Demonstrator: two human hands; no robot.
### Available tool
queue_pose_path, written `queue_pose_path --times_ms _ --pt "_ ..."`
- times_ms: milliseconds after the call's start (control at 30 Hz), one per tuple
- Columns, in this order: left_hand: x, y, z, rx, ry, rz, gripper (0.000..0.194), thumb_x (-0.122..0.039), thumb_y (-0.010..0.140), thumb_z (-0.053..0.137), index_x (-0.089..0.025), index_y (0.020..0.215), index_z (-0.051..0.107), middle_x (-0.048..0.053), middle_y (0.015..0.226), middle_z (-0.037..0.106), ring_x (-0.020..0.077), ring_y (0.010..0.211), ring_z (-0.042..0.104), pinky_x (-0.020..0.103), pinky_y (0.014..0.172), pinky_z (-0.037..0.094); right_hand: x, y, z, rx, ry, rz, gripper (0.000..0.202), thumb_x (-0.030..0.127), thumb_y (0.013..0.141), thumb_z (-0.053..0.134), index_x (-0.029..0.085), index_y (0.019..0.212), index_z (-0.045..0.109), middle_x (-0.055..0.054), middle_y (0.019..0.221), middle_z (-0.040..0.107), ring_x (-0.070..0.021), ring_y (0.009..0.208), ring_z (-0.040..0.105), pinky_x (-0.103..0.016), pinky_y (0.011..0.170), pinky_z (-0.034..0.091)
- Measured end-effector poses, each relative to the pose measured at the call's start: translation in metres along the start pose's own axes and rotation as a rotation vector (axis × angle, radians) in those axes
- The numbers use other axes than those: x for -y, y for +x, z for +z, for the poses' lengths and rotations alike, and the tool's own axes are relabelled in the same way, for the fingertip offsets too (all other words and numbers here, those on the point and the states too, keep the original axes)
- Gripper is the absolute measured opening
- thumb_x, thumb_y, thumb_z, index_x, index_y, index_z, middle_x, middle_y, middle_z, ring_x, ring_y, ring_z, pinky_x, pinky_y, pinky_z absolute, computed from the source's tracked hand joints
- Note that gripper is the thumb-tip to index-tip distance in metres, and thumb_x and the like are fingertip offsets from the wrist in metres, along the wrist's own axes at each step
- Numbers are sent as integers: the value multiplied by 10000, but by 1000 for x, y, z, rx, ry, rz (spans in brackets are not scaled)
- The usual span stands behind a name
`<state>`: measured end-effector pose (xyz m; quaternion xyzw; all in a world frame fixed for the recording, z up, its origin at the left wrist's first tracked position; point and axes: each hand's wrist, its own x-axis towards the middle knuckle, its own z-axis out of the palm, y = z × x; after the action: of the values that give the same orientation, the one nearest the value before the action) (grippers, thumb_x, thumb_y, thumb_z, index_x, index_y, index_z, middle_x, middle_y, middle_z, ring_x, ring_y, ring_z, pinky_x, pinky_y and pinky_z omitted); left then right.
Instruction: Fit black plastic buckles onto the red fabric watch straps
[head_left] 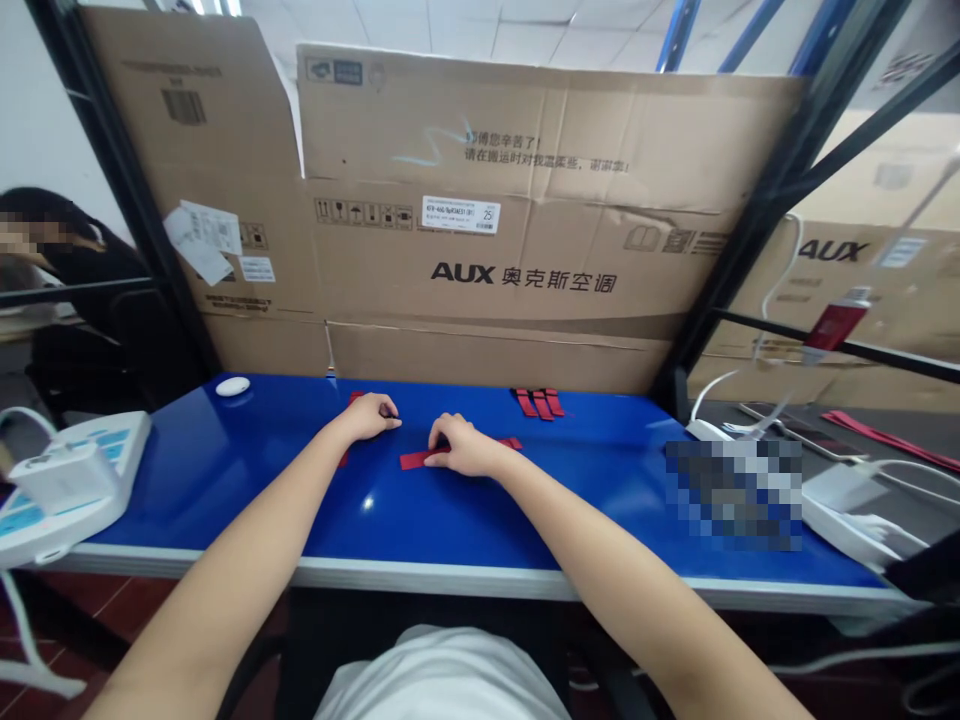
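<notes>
My right hand (463, 446) is closed over a flat red strip (414, 461) on the blue tabletop, its thumb and fingers at the strip and hiding the middle of it. To its left, my left hand (367, 416) has its fingers curled in a pinch; a small dark patch shows by the fingertips, too small to name. Another red strip (343, 461) lies partly hidden under my left hand and wrist. Farther back, several short red strips with black parts (538, 403) lie side by side.
A cardboard panel (480, 340) closes off the back of the blue table (247, 470). White power strips (127, 480) stand at the left and right edges. A white oval object (232, 386) lies at the back left. A person (97, 270) sits beyond the left frame post.
</notes>
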<state>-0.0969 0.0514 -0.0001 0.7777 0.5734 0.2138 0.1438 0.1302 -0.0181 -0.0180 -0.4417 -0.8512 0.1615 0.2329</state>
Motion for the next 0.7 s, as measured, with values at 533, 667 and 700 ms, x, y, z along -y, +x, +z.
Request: queue_pose_path --times_ms 533,667,700 --pt "-1 1 4 -4 -370 -96 237 -206 622 792 -160 818 667 -14 641 602 123 539 555 221 493 398 -48 3 -23 -177 97 145 52 148 742 609 178 784 619 -10 716 634 -131 645 551 -232 604 387" --pt "-3 0 5 9 -461 -103 188 -204 717 723 -143 881 655 20 686 666 139 587 626 244 579 479 -38 -1 -26 -239 -18 48 150 113 686 608 204 753 509 16 675 593 -130 615 516 -231 580 351" --pt "-4 0 5 12 -479 -105 188 -201 723 719 -140 890 657 27 692 676 142 592 635 252 599 492 -36 -2 -27 -246 -30 51 166 109 687 601 209 763 491 16 673 587 -132 610 510 -233 576 346"
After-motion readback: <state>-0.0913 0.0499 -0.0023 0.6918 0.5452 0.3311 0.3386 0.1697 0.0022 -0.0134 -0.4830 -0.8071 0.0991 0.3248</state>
